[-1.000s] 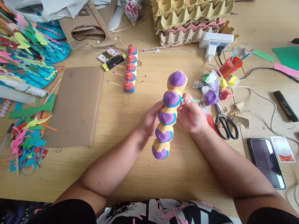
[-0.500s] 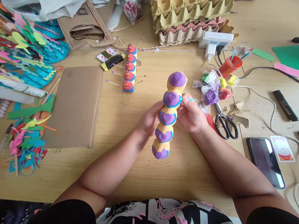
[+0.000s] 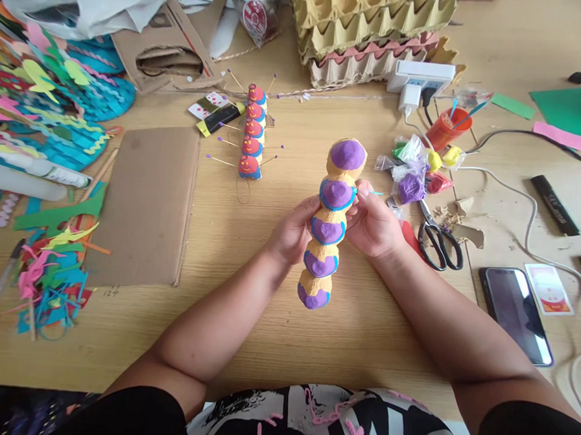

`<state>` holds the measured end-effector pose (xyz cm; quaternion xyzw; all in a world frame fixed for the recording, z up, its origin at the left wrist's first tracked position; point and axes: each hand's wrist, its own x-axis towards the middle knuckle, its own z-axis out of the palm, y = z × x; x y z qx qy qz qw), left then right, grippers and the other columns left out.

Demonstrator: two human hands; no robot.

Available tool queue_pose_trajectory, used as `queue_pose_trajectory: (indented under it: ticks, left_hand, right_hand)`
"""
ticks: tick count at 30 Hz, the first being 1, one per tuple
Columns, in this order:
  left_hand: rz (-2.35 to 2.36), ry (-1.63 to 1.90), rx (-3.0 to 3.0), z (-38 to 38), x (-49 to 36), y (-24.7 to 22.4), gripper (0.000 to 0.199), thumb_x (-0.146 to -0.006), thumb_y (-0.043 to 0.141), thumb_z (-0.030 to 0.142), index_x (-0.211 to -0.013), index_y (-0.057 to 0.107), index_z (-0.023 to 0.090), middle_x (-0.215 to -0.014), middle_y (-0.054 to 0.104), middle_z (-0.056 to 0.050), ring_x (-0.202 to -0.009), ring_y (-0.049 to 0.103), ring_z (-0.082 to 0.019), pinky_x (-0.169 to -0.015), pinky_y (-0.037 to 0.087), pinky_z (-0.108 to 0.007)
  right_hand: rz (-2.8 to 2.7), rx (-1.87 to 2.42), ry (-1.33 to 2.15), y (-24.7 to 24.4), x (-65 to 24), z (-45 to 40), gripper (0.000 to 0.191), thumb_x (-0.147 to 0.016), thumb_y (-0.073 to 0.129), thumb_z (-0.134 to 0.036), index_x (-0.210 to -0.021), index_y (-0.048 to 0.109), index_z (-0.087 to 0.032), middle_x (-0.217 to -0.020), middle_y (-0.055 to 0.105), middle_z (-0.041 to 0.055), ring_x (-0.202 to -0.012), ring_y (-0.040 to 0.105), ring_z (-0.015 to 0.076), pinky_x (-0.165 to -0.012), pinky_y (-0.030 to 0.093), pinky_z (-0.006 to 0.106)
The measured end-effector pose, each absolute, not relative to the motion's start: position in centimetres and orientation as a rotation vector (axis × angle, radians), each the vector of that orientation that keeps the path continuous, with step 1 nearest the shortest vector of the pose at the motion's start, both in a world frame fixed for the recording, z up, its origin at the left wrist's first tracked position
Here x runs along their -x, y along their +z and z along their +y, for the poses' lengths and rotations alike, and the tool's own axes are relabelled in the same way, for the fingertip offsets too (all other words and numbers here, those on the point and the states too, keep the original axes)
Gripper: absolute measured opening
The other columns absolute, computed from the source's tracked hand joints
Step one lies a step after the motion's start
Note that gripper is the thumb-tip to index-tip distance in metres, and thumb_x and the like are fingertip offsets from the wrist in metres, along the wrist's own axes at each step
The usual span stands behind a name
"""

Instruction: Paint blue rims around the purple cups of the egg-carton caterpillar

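Observation:
My left hand (image 3: 297, 231) grips an egg-carton strip (image 3: 328, 213) by its left edge, holding it above the table. Its yellowish bumps carry purple clay caps, and blue clay edging runs along the lower ones; the top bump shows purple only. At the second bump from the top, my right hand (image 3: 375, 219) pinches a thin light-blue strand (image 3: 377, 193) against the right rim. Whether that strand is clay or a slim tool is hard to tell. Beyond the hands, a finished-looking red and blue egg-carton caterpillar (image 3: 253, 132) with smiling faces and purple-tipped sticks lies on the table.
Bagged clay (image 3: 411, 185), black-handled scissors (image 3: 440, 238), an orange cup (image 3: 448, 128) and a phone (image 3: 516, 314) lie to the right. Stacked egg trays (image 3: 373, 33) stand at the back. Leftward are a cardboard sheet (image 3: 145, 206) and paper scraps (image 3: 56, 276).
The egg-carton strip has shifted very slightly to the right with both hands. My right fingers keep their pinch at the second bump's rim.

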<state>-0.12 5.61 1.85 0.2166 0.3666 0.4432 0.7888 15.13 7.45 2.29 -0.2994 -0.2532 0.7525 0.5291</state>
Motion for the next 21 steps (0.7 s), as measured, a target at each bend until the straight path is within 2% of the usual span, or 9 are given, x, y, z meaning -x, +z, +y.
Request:
queue_pose_trajectory:
  ticks: [8, 15, 21]
  left_hand:
    - [0.812, 0.908, -0.415, 5.77, 0.3, 1.95, 0.031, -0.097, 0.065, 0.059, -0.107, 0.081, 0.034, -0.103, 0.085, -0.006, -0.12, 0.079, -0.038, -0.095, 0.065, -0.051]
    - [0.795, 0.98, -0.393, 5.89, 0.3, 1.89, 0.036, -0.099, 0.061, 0.061, -0.115, 0.08, 0.035, -0.105, 0.085, -0.004, -0.124, 0.077, -0.039, -0.1, 0.064, -0.054]
    - [0.821, 1.046, -0.359, 5.98, 0.27, 2.38, 0.036, -0.1, 0.06, 0.061, -0.111, 0.079, 0.032, -0.11, 0.084, -0.003, -0.127, 0.075, -0.037, -0.102, 0.063, -0.051]
  right_hand:
    - [-0.65, 0.726, 1.776, 1.97, -15.32, 7.46, 0.048, -0.073, 0.097, -0.047, -0.078, 0.054, -0.027, -0.07, 0.054, -0.0074, -0.061, 0.05, 0.012, -0.058, 0.043, 0.028]
    - [-0.833, 0.73, 1.612, 2.33, -14.99, 7.25, 0.046, -0.075, 0.098, -0.046, -0.076, 0.057, -0.026, -0.073, 0.063, -0.0042, -0.069, 0.054, 0.0131, -0.065, 0.044, 0.028]
    - [-0.994, 0.783, 1.484, 2.1, -14.95, 7.0, 0.037, -0.075, 0.1, -0.043, -0.08, 0.067, -0.027, -0.079, 0.071, -0.0029, -0.077, 0.06, 0.0143, -0.078, 0.052, 0.032]
